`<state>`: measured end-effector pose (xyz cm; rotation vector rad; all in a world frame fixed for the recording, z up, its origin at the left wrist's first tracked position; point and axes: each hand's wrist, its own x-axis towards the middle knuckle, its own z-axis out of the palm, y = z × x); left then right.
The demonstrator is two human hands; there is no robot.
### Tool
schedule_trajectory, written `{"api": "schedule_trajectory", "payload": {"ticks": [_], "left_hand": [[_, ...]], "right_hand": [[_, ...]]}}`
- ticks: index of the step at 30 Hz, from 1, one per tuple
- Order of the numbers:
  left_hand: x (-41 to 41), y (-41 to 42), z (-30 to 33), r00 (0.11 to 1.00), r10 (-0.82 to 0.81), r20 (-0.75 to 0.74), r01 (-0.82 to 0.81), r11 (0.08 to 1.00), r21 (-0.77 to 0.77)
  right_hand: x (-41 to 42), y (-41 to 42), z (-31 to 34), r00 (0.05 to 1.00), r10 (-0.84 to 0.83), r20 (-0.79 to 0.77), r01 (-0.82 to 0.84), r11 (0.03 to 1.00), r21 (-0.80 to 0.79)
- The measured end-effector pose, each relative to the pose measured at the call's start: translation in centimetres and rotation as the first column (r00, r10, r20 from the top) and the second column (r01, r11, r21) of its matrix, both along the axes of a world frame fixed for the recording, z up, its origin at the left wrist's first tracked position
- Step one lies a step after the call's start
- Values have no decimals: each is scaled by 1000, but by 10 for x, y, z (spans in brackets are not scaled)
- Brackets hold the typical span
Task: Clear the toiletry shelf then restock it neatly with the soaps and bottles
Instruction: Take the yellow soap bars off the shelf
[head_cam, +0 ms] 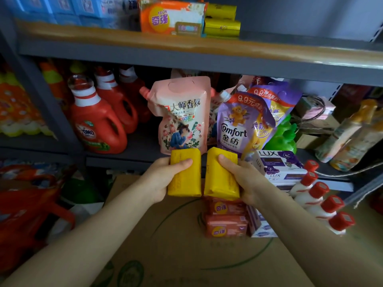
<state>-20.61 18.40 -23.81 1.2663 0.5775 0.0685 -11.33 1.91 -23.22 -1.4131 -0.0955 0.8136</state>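
My left hand (165, 179) and right hand (244, 181) each gripped a yellow wrapped soap bar (185, 172), probably restocking; next, setting them squarely on the grey metal shelf (124, 160).

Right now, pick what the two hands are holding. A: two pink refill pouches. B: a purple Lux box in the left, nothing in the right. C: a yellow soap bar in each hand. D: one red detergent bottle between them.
C: the left hand grips one yellow soap bar and the right hand grips another yellow soap bar, side by side above the cardboard box.
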Motion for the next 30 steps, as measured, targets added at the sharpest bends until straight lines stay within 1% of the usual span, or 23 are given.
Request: {"api": "schedule_trajectory", "payload": {"ticks": [2, 5, 6, 7, 8, 9, 11, 12, 14, 16, 18, 20, 21, 22, 23, 25, 27, 29, 30], "left_hand": [[-2, 1, -4, 999, 26, 28, -30, 991, 130], [-5, 1, -9, 991, 35, 127, -82, 920, 383], [-6, 1, -10, 987, 29, 159, -94, 901, 423], [-6, 2, -11, 982, 32, 184, -109, 899, 423], [-7, 3, -11, 980, 53, 193, -124, 919, 374], [-7, 4, -10, 979, 85, 183, -136, 950, 282], [-8, 7, -9, 985, 130, 112, -135, 990, 41], [-9, 7, -8, 990, 122, 65, -118, 991, -58], [-9, 7, -8, 996, 85, -30, -89, 978, -191], [-10, 3, -6, 992, 65, -108, -97, 940, -327], [-10, 0, -4, 987, 69, -147, -132, 869, -477], [-10, -3, -3, 984, 73, -162, -152, 816, -558], [-10, -3, -5, 984, 67, -163, -148, 815, -561], [-11, -4, -6, 985, 50, -165, -133, 829, -543], [-12, -5, -8, 984, 27, -176, -111, 867, -486], [-15, -7, -11, 980, -6, -199, -60, 944, -324], [-19, -7, -14, 986, 2, -168, -35, 980, -197], [-25, -10, -12, 997, -29, -68, 26, 998, -52], [-30, -12, -9, 998, -61, -13, 61, 998, 35]], "right_hand": [[0, -2, -2, 995, 21, 99, -21, 1000, -4], [-3, -5, -6, 955, 49, 293, -34, 998, -58], [-4, -5, -6, 937, 60, 345, -43, 997, -57], [-4, -6, -6, 921, 68, 383, -53, 997, -50], [-4, -6, -5, 908, 73, 412, -59, 997, -45], [-4, -7, -5, 900, 67, 430, -53, 998, -45], [-3, -7, 0, 910, 23, 414, -13, 1000, -28], [-3, -8, 1, 924, -5, 383, 13, 1000, -18], [-2, -10, 0, 948, -39, 316, 52, 998, -34], [-2, -12, -2, 976, -55, 210, 69, 996, -60], [-4, -14, -4, 997, -57, 42, 58, 998, -23], [-6, -15, -4, 988, -60, -144, 67, 997, 40], [-7, -16, -3, 973, -68, -222, 83, 995, 61], [-8, -17, -2, 959, -73, -272, 95, 993, 69], [-9, -18, -1, 952, -67, -300, 93, 993, 75], [-9, -21, -1, 953, -38, -300, 72, 992, 101], [-10, -24, 2, 969, -16, -247, 51, 990, 134], [-12, -31, 7, 989, 9, -149, 15, 987, 163], [-13, -36, 9, 997, 13, -73, 0, 985, 173]]}}
